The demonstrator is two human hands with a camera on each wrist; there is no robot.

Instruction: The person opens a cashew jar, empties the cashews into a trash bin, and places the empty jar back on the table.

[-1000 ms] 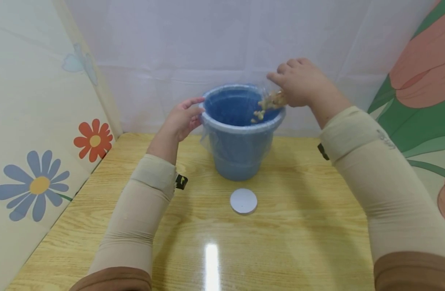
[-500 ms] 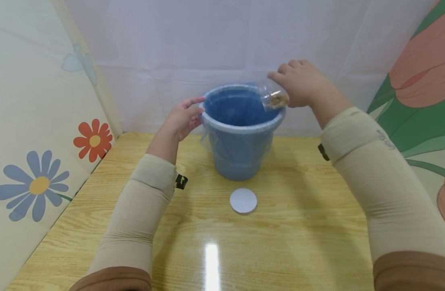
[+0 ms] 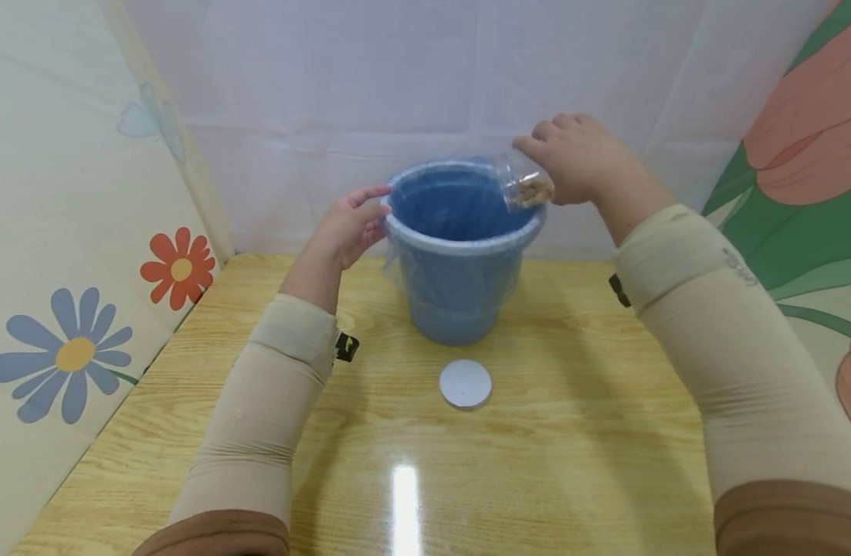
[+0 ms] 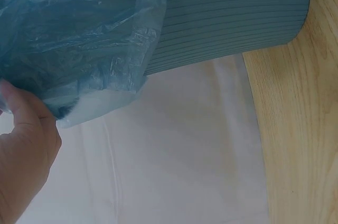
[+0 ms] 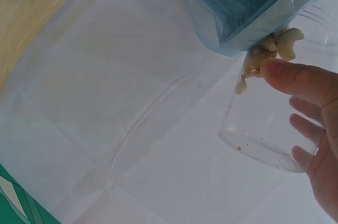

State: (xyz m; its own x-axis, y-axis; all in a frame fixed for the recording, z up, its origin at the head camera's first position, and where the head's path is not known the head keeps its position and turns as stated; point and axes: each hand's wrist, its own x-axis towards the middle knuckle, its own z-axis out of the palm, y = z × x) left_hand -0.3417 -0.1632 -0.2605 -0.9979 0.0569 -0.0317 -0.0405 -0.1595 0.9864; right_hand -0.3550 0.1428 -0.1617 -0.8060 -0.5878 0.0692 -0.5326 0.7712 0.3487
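Observation:
A blue trash can (image 3: 460, 293), lined with a thin see-through plastic bag (image 4: 113, 28), stands upright on the table. My left hand (image 3: 352, 228) holds its rim at the left side, thumb and fingers on the bagged edge. At the opposite side, my right hand (image 3: 578, 158) grips a clear plastic jar (image 5: 264, 123), tilted with its mouth over the can's opening. Several cashews (image 5: 269, 52) lie inside the jar, towards the mouth end. A few crumbs show near its base. The can's bottom inside is hidden from view.
A round white lid (image 3: 466, 384) lies flat on the wooden table (image 3: 523, 463) in front of the can. Behind stands a white cloth-like wall (image 3: 370, 77). Flower-painted panels (image 3: 78, 216) flank the table at left and right.
A second ago cashews were falling from the jar into the trash can. Since then the pouring has stopped, and the cashews left in the jar lie still. The left hand stays put.

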